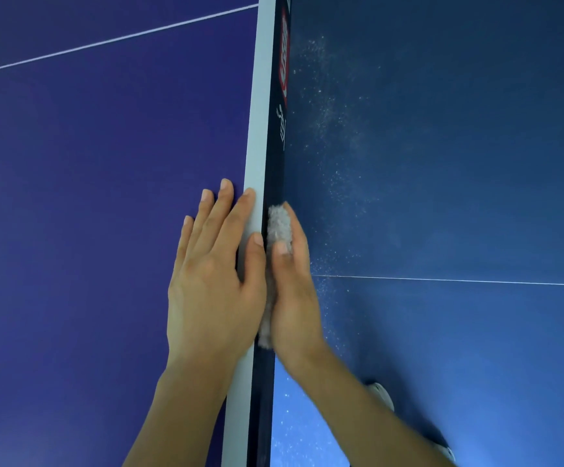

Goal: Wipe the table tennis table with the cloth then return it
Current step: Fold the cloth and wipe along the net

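Observation:
The table tennis table (105, 163) fills the left half, a purple-blue top with a white border stripe (257, 129) along its edge. Its dark side face (275, 156) carries red and white logos. My left hand (213, 274) lies flat on the top, fingers straight, with the thumb on the white stripe. My right hand (294, 291) holds a fluffy grey cloth (279, 224) against the dark side face, the thumb lying over the cloth and the fingers behind it. The two hands sit side by side at the table's edge.
Right of the table lies a blue floor (459, 163) with a thin white line (459, 280) and pale dust specks near the edge. A white shoe (381, 396) shows at the lower right, partly behind my right forearm.

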